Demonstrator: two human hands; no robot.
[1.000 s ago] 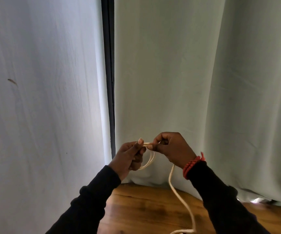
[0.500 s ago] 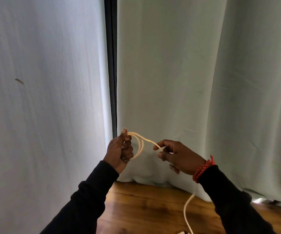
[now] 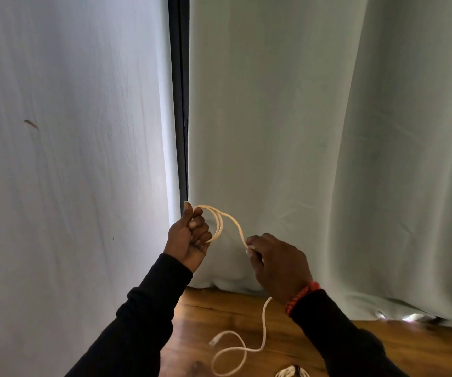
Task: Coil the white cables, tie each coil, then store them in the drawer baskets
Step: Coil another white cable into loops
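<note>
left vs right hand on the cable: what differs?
The left hand is raised and grips small loops of the white cable; the right hand, lower, pinches one strand. Only the right wrist wears a red bracelet. Both hold the same cable.

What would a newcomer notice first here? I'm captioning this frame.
Two hands at lower centre work a white cable: the left hand grips small loops, the right hand pinches the strand. Its tail drops to the wooden floor. Pale curtains fill the background.
</note>
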